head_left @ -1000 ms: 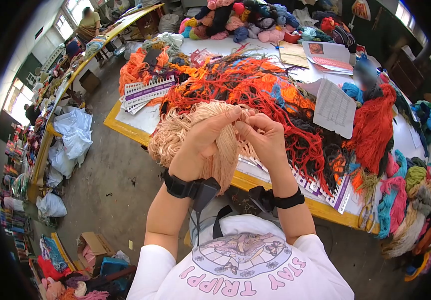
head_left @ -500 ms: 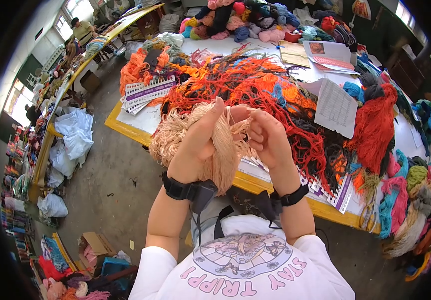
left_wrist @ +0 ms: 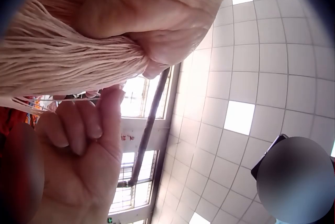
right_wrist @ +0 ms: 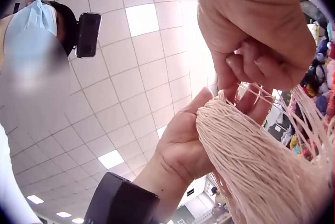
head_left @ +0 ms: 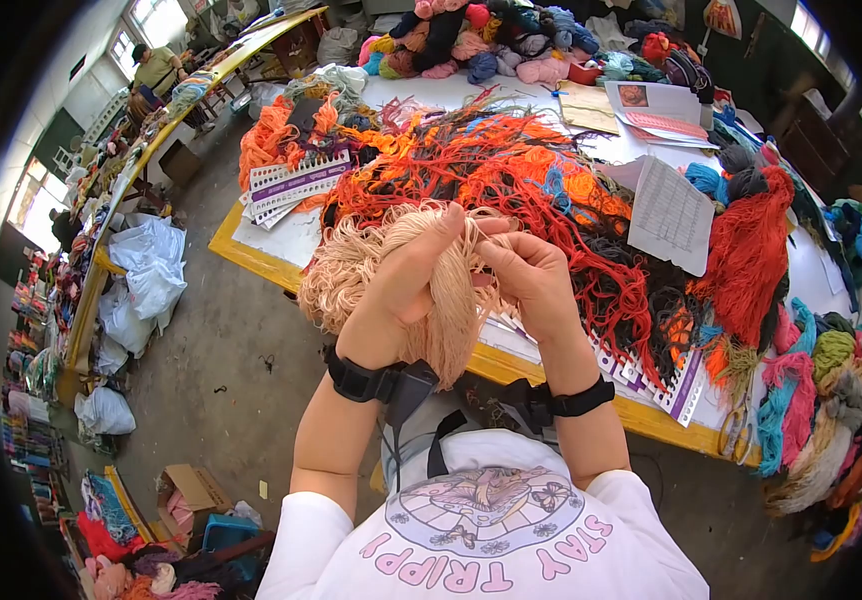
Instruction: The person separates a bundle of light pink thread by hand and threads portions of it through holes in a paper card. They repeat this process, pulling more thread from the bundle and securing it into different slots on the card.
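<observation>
A hank of pale pink yarn (head_left: 456, 300) hangs folded over my left hand (head_left: 401, 285), which grips it near its top with the thumb up. In the left wrist view its strands run in a thick bundle out of that grip. My right hand (head_left: 536, 285) is close beside, thumb and index finger pinching a few thin strands at the top of the hank. In the right wrist view the right hand's other fingers (right_wrist: 267, 69) are curled in, and loose strands trail below them. More looped pale pink yarn (head_left: 336, 275) bulges out left of the left hand.
Red, orange and black yarn (head_left: 511, 165) is heaped on the yellow-edged table (head_left: 241, 250) just beyond my hands. Punched cards (head_left: 296, 182), a printed sheet (head_left: 669, 220) and scissors (head_left: 734, 432) lie around it. A red hank (head_left: 746, 240) is at the right.
Half a second ago the right hand swung slightly away to the right, fingers turned up; it is now back close to the left fingertips. The left hand keeps its hold on the yarn.
</observation>
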Demonstrator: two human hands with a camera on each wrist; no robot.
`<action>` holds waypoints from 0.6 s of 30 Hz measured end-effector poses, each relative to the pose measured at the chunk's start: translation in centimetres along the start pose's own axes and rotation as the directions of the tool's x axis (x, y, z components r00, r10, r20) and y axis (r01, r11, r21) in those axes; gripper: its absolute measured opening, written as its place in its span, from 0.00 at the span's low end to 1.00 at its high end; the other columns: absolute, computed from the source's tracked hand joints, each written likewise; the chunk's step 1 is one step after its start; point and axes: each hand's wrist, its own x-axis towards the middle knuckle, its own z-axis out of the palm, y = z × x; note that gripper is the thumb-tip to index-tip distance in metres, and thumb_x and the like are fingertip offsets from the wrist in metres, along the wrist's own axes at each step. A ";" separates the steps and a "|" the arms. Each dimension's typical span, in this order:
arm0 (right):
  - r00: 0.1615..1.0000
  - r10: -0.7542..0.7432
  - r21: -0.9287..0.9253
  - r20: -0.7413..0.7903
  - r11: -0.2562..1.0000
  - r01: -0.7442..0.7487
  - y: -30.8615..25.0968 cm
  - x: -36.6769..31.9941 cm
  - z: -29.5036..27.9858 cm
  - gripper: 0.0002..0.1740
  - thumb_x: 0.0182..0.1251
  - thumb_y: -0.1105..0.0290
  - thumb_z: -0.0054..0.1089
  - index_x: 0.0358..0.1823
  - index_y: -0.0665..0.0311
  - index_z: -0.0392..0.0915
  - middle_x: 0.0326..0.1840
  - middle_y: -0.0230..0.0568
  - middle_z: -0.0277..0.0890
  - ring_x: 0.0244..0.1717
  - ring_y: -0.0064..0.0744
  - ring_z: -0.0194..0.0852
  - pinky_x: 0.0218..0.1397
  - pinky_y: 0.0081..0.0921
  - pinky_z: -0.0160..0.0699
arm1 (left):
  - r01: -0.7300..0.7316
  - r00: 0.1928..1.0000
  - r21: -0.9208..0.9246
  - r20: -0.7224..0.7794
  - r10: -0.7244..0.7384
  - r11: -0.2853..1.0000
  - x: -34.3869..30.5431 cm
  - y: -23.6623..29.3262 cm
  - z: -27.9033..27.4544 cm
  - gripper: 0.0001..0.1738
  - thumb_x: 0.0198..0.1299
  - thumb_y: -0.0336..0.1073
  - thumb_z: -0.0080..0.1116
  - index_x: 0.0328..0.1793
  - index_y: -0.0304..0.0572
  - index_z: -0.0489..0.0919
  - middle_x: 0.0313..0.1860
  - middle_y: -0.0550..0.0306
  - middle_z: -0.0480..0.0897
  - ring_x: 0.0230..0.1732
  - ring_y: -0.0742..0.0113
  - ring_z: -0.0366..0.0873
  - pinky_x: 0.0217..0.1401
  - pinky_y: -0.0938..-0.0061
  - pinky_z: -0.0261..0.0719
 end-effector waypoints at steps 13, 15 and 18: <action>0.991 -0.111 -0.079 -0.072 0.991 0.106 -0.4 -0.3 0.5 0.05 0.58 0.73 0.58 0.28 0.68 0.77 0.26 0.30 0.76 0.26 0.16 0.71 0.22 0.12 0.66 | -0.022 1.000 0.015 -0.004 0.022 1.000 -0.3 -0.1 0.3 0.24 0.61 0.49 0.51 0.56 0.39 0.72 0.50 0.59 0.76 0.47 0.72 0.74 0.47 0.77 0.74; 0.996 -0.075 0.001 -0.040 0.997 0.075 -0.6 -0.4 0.6 0.07 0.60 0.72 0.56 0.28 0.67 0.76 0.27 0.32 0.76 0.26 0.16 0.70 0.21 0.12 0.64 | -0.013 0.998 0.082 -0.064 0.018 0.997 0.0 -0.4 -0.2 0.23 0.60 0.47 0.54 0.55 0.39 0.73 0.47 0.59 0.77 0.44 0.75 0.74 0.44 0.81 0.72; 0.964 0.130 0.402 0.232 0.890 -0.217 -1.1 -0.1 -1.1 0.09 0.63 0.69 0.51 0.31 0.67 0.75 0.30 0.34 0.76 0.27 0.18 0.71 0.21 0.13 0.64 | -0.035 0.991 0.092 -0.125 0.047 0.995 0.4 -0.9 -1.5 0.22 0.60 0.44 0.55 0.55 0.38 0.72 0.44 0.58 0.77 0.41 0.73 0.75 0.44 0.77 0.74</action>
